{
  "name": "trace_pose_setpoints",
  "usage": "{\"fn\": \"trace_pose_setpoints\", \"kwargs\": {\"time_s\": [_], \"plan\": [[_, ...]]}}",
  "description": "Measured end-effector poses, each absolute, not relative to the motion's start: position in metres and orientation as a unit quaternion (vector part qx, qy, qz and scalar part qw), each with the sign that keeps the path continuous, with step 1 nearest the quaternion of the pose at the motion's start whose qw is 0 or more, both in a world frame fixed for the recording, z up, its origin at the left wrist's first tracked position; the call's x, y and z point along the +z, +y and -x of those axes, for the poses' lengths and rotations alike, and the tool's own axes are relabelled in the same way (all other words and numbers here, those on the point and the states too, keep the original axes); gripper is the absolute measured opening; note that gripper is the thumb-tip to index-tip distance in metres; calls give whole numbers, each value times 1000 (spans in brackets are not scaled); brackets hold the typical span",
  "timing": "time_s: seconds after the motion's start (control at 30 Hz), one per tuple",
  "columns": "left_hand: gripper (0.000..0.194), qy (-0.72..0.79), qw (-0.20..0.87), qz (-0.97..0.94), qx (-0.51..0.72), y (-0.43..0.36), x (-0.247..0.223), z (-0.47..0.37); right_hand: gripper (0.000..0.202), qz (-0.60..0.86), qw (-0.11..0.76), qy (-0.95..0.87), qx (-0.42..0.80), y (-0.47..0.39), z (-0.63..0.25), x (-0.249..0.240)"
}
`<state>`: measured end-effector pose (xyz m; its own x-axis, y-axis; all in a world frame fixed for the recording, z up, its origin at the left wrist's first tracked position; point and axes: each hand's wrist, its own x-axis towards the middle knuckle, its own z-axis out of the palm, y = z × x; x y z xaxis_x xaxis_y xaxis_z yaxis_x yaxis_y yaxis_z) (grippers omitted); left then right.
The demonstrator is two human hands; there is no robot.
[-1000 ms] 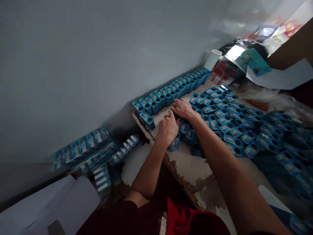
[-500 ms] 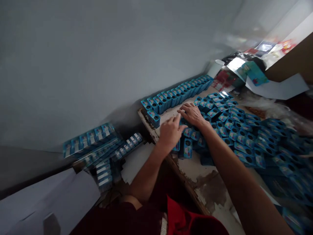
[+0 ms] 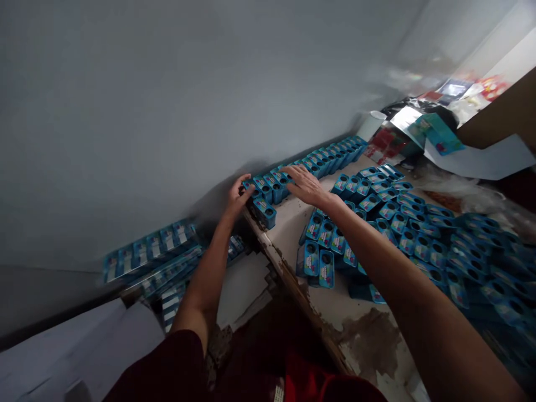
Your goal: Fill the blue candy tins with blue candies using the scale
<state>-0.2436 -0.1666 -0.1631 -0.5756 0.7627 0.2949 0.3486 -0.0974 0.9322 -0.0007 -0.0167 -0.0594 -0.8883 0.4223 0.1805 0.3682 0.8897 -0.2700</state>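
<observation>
Along the wall runs a row of small blue boxes [image 3: 317,163], each with a dark round hole in its top. My left hand [image 3: 240,192] is at the near left end of this row, thumb and fingers apart around the end box. My right hand [image 3: 305,185] reaches over the row farther along, fingers stretched out on or just above the box tops. One blue box [image 3: 264,212] stands in front of the row's left end, by the table corner. Many more blue boxes [image 3: 326,268] stand in a loose group under and beyond my right forearm.
The worn table [image 3: 293,279] has a chipped edge. Lower left are stacked blue packs [image 3: 148,248] and white sheets [image 3: 84,346]. A white roll [image 3: 372,125], cartons and clear plastic [image 3: 473,192] lie at the back right.
My left hand has moved from over the loose group to the row's left end. My right hand has shifted left and up onto the row. The view has tilted slightly.
</observation>
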Motion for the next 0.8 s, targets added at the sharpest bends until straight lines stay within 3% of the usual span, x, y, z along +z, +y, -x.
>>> {"fn": "trace_pose_setpoints", "kwargs": {"time_s": [0.07, 0.13, 0.33, 0.6, 0.8], "plan": [[74, 646, 193, -429, 601, -154, -166, 247, 91, 165, 55, -980, 98, -17, 20, -57], [65, 651, 207, -431, 589, -141, -164, 252, 113, 143, 18, -987, 72, -19, 39, -58], [18, 709, 186, -433, 525, -118, -151, 256, 134, 124, -22, -988, 86, -22, 83, -75], [17, 752, 129, -451, 463, -115, -142, 254, 105, 183, 65, -971, 137, -21, 87, -105], [18, 741, 111, -464, 473, -137, -145, 249, 117, 131, 21, -983, 125, -17, 88, -96]]}}
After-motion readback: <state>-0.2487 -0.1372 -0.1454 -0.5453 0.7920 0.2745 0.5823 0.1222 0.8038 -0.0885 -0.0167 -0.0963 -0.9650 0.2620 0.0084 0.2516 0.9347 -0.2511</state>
